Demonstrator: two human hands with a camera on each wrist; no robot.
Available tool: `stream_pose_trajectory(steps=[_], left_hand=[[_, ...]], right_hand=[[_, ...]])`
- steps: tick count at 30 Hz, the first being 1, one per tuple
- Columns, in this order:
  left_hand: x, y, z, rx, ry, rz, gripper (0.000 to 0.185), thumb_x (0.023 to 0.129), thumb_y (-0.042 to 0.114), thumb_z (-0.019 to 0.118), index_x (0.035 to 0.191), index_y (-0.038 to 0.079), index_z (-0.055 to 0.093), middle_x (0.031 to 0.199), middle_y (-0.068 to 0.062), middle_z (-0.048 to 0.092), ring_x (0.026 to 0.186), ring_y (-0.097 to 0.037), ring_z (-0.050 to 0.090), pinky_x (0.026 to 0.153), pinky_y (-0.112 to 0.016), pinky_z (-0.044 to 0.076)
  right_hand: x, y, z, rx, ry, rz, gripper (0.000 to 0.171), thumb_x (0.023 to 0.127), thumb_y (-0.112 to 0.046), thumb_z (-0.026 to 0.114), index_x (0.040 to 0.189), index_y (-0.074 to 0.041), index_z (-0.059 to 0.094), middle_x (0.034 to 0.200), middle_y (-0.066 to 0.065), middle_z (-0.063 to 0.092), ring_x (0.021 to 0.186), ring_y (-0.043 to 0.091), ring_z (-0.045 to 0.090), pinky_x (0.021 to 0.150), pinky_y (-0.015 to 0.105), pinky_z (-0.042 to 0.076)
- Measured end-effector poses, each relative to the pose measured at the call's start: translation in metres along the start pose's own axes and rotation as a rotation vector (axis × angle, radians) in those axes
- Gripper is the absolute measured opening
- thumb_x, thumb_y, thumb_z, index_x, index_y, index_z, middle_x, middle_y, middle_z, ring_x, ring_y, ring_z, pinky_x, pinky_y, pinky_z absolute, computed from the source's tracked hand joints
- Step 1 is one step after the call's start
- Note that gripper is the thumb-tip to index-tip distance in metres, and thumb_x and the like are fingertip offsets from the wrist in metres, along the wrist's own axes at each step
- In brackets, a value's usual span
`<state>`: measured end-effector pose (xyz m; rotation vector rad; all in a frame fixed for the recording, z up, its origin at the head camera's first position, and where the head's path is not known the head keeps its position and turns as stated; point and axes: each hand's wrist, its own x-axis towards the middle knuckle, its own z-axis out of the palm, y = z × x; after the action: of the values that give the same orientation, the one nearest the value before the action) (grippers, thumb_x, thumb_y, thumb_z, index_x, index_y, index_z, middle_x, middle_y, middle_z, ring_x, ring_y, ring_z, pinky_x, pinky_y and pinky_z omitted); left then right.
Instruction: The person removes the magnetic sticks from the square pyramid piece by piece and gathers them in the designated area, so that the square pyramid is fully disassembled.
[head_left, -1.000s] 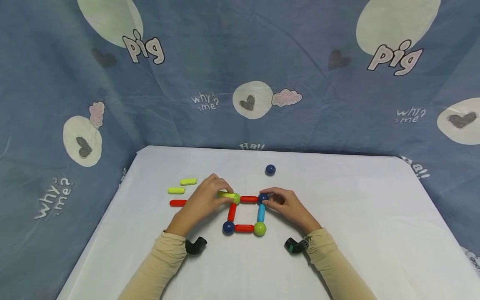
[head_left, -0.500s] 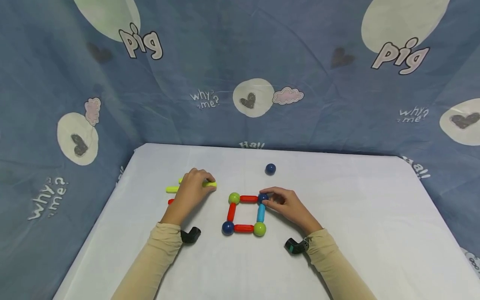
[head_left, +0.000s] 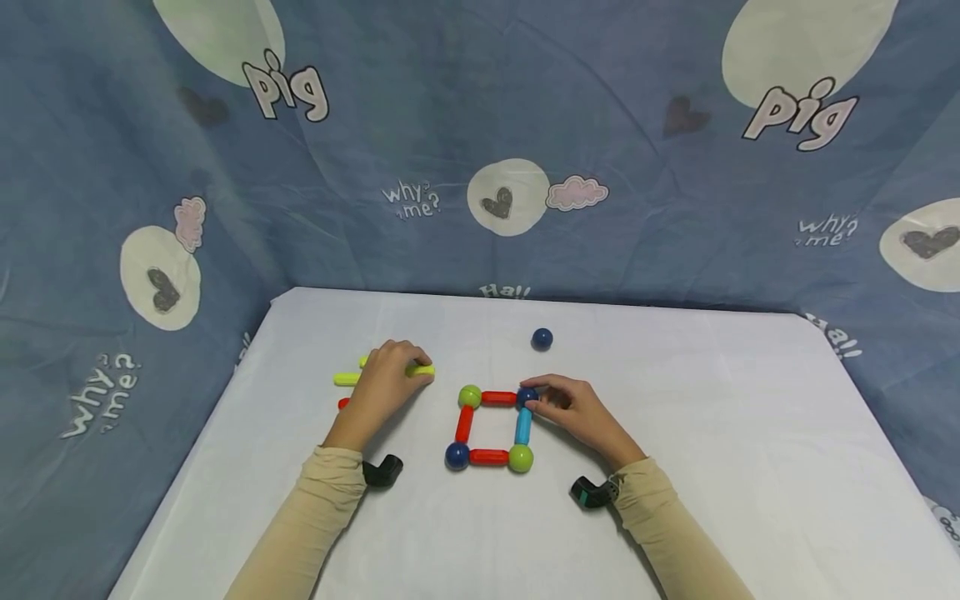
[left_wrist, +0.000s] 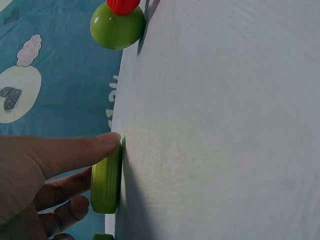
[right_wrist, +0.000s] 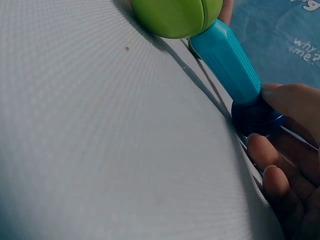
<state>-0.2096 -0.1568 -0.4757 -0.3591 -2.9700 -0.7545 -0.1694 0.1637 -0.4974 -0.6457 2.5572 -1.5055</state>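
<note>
Left hand point(head_left: 382, 383) pinches a yellow-green stick point(head_left: 417, 369) flat on the table point(head_left: 675, 467); right hand point(head_left: 573, 410) fingers grip the square's blue ball point(head_left: 527, 395) (best held firm).

The tabletop point(head_left: 675, 467) is white. On it sits a square frame — red rods point(head_left: 498, 398) on three sides, a light-blue rod point(head_left: 522, 426) on the fourth, with lime-green balls point(head_left: 469, 396) and navy balls point(head_left: 457, 455) at alternating corners. A loose navy ball point(head_left: 542, 338) lies apart. The yellow-green rod point(head_left: 420, 370) under the left hand point(head_left: 386, 385) matches another yellow-green rod point(head_left: 346, 379) beside it. The backdrop cloth point(head_left: 480, 142) is dusty blue — cream circles, dark hearts, pink clouds, white lettering. Both sleeves point(head_left: 300, 525) are beige.
</note>
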Motion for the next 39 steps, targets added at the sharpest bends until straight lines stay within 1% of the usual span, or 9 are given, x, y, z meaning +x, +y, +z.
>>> stream_pose_trajectory(steps=[5, 13, 16, 19, 22, 25, 28, 35, 39], left_hand=[[-0.001, 0.002, 0.0, 0.007, -0.009, -0.004, 0.02, 0.086, 0.015, 0.085, 0.103, 0.007, 0.08, 0.106, -0.009, 0.078, 0.11, -0.032, 0.066, 0.097, -0.051, 0.048], [-0.003, 0.009, -0.008, -0.001, -0.014, -0.011, 0.028, 0.084, 0.016, 0.087, 0.109, 0.007, 0.078, 0.112, -0.01, 0.076, 0.116, -0.033, 0.065, 0.098, -0.051, 0.048], [-0.005, 0.015, -0.009, -0.011, -0.036, 0.001, 0.026, 0.085, 0.02, 0.087, 0.106, 0.009, 0.078, 0.102, -0.006, 0.075, 0.106, -0.029, 0.066, 0.095, -0.048, 0.049], [-0.007, 0.021, -0.009, -0.048, -0.098, 0.02, 0.018, 0.086, 0.026, 0.085, 0.094, 0.013, 0.076, 0.083, 0.0, 0.069, 0.083, -0.019, 0.062, 0.08, -0.037, 0.05], [-0.011, 0.03, -0.009, -0.079, -0.207, 0.012, 0.025, 0.087, 0.037, 0.084, 0.081, 0.017, 0.07, 0.069, 0.003, 0.059, 0.067, -0.014, 0.053, 0.065, -0.029, 0.043], [-0.016, 0.042, -0.007, -0.064, -0.328, -0.003, 0.034, 0.084, 0.048, 0.084, 0.076, 0.019, 0.068, 0.065, 0.004, 0.056, 0.063, -0.013, 0.051, 0.058, -0.026, 0.038], [-0.02, 0.051, -0.003, -0.046, -0.401, -0.002, 0.035, 0.081, 0.05, 0.086, 0.079, 0.019, 0.069, 0.064, 0.004, 0.054, 0.063, -0.013, 0.05, 0.058, -0.025, 0.036], [-0.024, 0.055, 0.009, -0.079, -0.417, 0.106, 0.021, 0.088, 0.027, 0.084, 0.101, 0.014, 0.076, 0.079, 0.004, 0.063, 0.074, -0.012, 0.054, 0.07, -0.027, 0.046], [-0.025, 0.06, 0.016, -0.098, -0.424, 0.217, 0.027, 0.09, 0.023, 0.081, 0.115, 0.013, 0.076, 0.095, 0.004, 0.07, 0.086, -0.012, 0.057, 0.081, -0.03, 0.052]], right_hand=[[-0.004, -0.016, -0.003, 0.016, 0.001, -0.014, 0.032, 0.095, -0.006, 0.073, 0.126, 0.0, 0.07, 0.091, 0.013, 0.069, 0.076, 0.012, 0.056, 0.068, 0.02, 0.047], [-0.003, -0.015, -0.004, 0.011, 0.0, -0.013, 0.033, 0.095, -0.008, 0.074, 0.127, -0.002, 0.07, 0.092, 0.013, 0.07, 0.077, 0.015, 0.057, 0.068, 0.02, 0.046], [-0.003, -0.014, -0.003, 0.011, 0.0, -0.011, 0.033, 0.095, -0.008, 0.074, 0.127, -0.002, 0.07, 0.092, 0.014, 0.07, 0.077, 0.015, 0.057, 0.068, 0.021, 0.046], [-0.002, -0.011, -0.002, 0.008, 0.001, -0.005, 0.033, 0.094, -0.007, 0.074, 0.126, -0.001, 0.07, 0.092, 0.014, 0.069, 0.077, 0.016, 0.056, 0.068, 0.021, 0.046], [0.001, 0.005, 0.001, -0.003, 0.008, 0.008, 0.033, 0.094, -0.01, 0.075, 0.126, -0.005, 0.071, 0.091, 0.011, 0.069, 0.076, 0.015, 0.056, 0.067, 0.02, 0.045], [0.003, 0.02, 0.004, -0.008, 0.014, 0.016, 0.033, 0.093, -0.014, 0.078, 0.124, -0.009, 0.072, 0.089, 0.007, 0.068, 0.075, 0.013, 0.055, 0.066, 0.02, 0.045], [0.002, 0.02, 0.003, 0.011, 0.015, 0.005, 0.029, 0.09, -0.019, 0.081, 0.118, -0.013, 0.075, 0.085, 0.003, 0.068, 0.072, 0.011, 0.054, 0.064, 0.02, 0.045], [0.002, 0.021, 0.001, 0.013, -0.023, -0.006, 0.007, 0.089, -0.024, 0.082, 0.088, -0.02, 0.076, 0.076, -0.006, 0.067, 0.065, 0.006, 0.051, 0.059, 0.019, 0.042], [0.001, 0.023, 0.001, 0.045, -0.014, -0.048, 0.01, 0.088, -0.019, 0.083, 0.096, -0.018, 0.077, 0.081, -0.002, 0.07, 0.067, 0.007, 0.055, 0.06, 0.019, 0.045]])
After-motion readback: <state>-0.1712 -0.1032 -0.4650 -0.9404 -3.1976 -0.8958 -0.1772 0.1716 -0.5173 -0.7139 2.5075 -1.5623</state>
